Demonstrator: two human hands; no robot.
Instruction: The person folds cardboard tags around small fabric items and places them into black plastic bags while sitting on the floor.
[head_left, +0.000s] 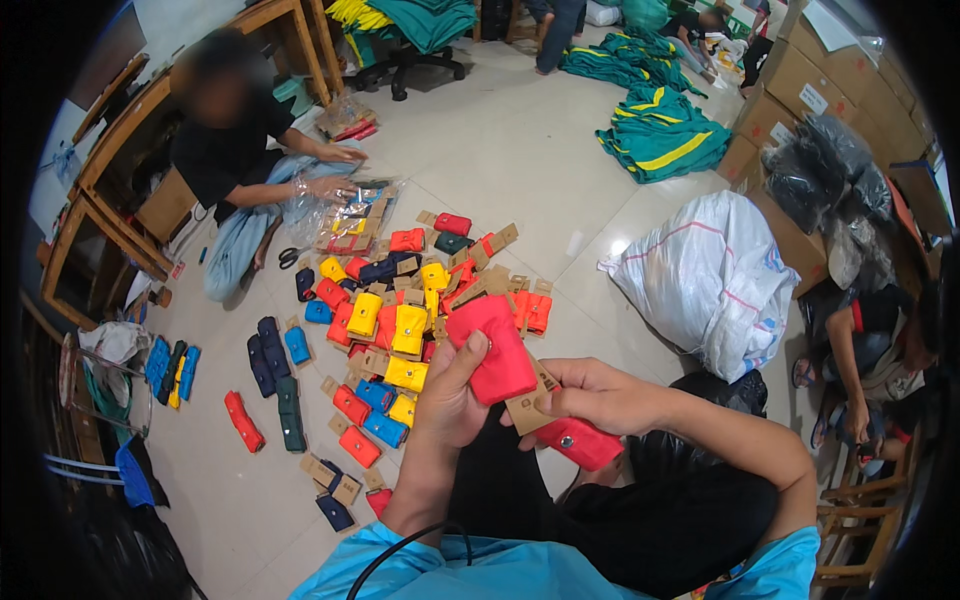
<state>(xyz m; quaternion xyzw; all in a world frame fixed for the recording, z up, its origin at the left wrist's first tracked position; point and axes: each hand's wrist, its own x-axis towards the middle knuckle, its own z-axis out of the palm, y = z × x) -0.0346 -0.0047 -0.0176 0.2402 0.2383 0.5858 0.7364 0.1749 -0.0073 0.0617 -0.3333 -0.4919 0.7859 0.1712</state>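
My left hand (454, 390) grips a folded red fabric pouch (495, 349) with a metal snap, its thumb lying on the front. Below and to the right, my right hand (585, 397) holds a second red pouch (579, 442) with a snap, together with a brown cardboard tag (531, 409) that lies between the two pouches. Beyond my hands, a pile of folded pouches in red, yellow (409, 330), blue (385, 426) and dark navy is spread over the tiled floor, many with cardboard tags.
A person in a black shirt (225, 142) sits at the upper left, hands on a clear plastic bag of pouches (352, 221). Scissors (289, 257) lie nearby. To the right stand a white woven sack (709, 277), cardboard boxes (806, 82) and another seated person (855, 360). Green-yellow cloth (660, 139) lies ahead.
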